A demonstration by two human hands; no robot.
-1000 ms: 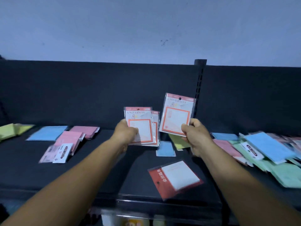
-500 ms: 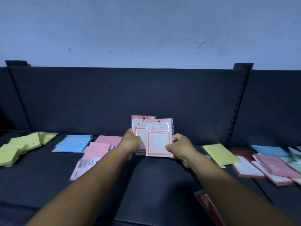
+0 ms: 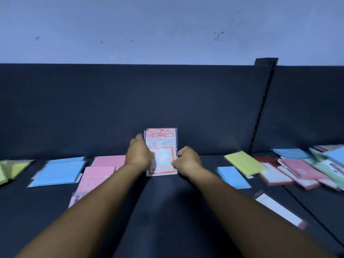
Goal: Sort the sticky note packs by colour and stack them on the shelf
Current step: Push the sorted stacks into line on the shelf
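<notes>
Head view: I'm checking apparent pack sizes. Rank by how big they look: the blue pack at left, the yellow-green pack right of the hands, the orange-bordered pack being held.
1. blue pack
2. yellow-green pack and orange-bordered pack: look alike; the hands hide part, so unranked.

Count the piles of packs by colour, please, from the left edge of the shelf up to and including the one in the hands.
yellow-green pile: 1
blue pile: 1
pink pile: 1
orange-bordered pile, held between left hand and right hand: 1
Total: 4
</notes>
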